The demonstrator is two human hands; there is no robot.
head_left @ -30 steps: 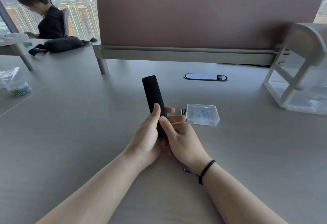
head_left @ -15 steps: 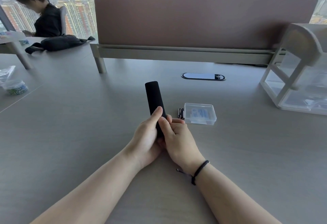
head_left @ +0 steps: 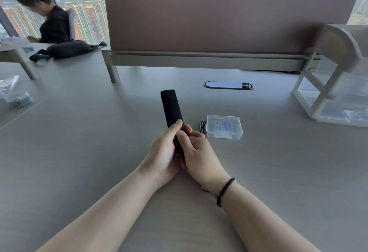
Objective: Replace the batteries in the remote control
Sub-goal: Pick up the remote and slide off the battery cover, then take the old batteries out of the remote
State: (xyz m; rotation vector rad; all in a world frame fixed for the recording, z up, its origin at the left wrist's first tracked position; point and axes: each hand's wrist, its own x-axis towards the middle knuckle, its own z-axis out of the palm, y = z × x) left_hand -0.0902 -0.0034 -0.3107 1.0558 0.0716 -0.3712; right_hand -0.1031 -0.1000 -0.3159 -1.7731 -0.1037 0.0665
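Remote control (head_left: 171, 110) in hands, batteries (head_left: 203, 126), case (head_left: 224, 126) beside

Remote (head_left: 171, 110): matt black, smooth. Desk (head_left: 79, 152): matt grey, faint wood-grain laminate. Box (head_left: 224, 126) right of it: clear glossy plastic. Far divider (head_left: 219, 21): brown, probably felt cloth. Wrist cord (head_left: 225, 190): black braid.
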